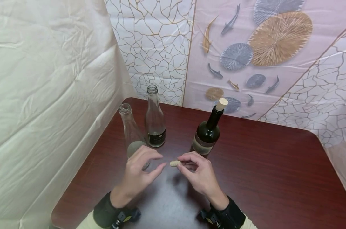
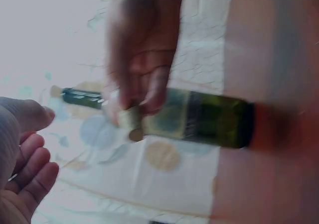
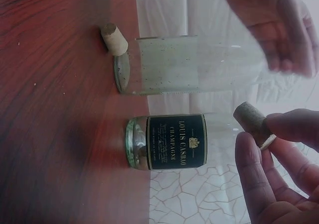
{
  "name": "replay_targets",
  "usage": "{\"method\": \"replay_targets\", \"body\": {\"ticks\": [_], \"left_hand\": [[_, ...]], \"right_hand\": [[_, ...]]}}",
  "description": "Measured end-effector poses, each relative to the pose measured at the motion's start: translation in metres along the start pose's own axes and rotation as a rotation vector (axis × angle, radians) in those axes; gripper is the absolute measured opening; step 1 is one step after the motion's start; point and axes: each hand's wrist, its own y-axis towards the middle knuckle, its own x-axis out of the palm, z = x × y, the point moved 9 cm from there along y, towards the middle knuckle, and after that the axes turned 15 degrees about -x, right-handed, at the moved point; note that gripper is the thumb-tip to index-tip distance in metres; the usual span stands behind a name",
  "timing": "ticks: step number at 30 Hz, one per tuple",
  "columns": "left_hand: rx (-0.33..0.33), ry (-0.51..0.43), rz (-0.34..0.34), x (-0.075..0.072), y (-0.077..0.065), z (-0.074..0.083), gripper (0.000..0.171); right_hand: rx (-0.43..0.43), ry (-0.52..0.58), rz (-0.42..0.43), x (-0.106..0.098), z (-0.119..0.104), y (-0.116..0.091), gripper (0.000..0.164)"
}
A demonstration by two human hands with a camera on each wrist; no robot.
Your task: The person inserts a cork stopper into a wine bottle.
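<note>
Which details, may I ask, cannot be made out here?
Head view: the base of the dark bottle, hidden behind the right hand.
Head view: part of the left clear bottle, behind the left hand.
Left wrist view: wording on the dark bottle's label, blurred, partly covered by the right hand and its cork.
Right wrist view: fine print on the black label, too small.
</note>
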Motion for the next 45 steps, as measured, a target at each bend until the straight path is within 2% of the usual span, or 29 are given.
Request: {"method": "replay_targets", "body": {"ticks": [3, 8, 10, 13, 15, 17, 19, 21, 24, 31, 45], "left_hand": [[0.056, -0.044, 0.097, -0.02, 0.007, 0.006, 0.017], [0.13, -0.098, 0.302, -0.054, 0.014, 0.015, 0.033], [0.116, -0.123, 0.404, -0.067, 0.016, 0.013, 0.038], [0.006, -0.196, 0.49, -0.083, 0.02, -0.001, 0.043], [-0.116, -0.242, 0.48, -0.087, 0.025, -0.015, 0.046], [-0.252, -0.272, 0.43, -0.088, 0.03, -0.029, 0.053], [-0.373, -0.253, 0.369, -0.086, 0.034, -0.041, 0.061], [-0.467, -0.222, 0.314, -0.083, 0.037, -0.05, 0.067], [-0.547, -0.173, 0.272, -0.079, 0.039, -0.057, 0.065], [-0.615, -0.128, 0.257, -0.076, 0.04, -0.059, 0.046], [-0.609, -0.139, 0.231, -0.067, 0.042, -0.061, 0.047]], "right_hand": [[0.01, -0.009, -0.002, 0.0, 0.001, -0.001, 0.018], [0.016, -0.015, -0.004, 0.001, 0.002, -0.002, 0.018], [0.019, -0.012, -0.007, 0.001, 0.002, -0.003, 0.018], [0.03, -0.007, -0.011, 0.002, 0.003, -0.004, 0.018], [0.039, -0.008, -0.015, 0.002, 0.004, -0.004, 0.018], [0.045, -0.014, -0.019, 0.003, 0.005, -0.005, 0.018], [0.045, -0.016, -0.021, 0.003, 0.005, -0.006, 0.018], [0.045, -0.017, -0.022, 0.003, 0.006, -0.007, 0.018], [0.046, -0.013, -0.024, 0.004, 0.006, -0.007, 0.017], [0.057, -0.016, -0.029, 0.003, 0.007, -0.008, 0.018], [0.059, -0.025, -0.031, 0.001, 0.007, -0.008, 0.018]]}}
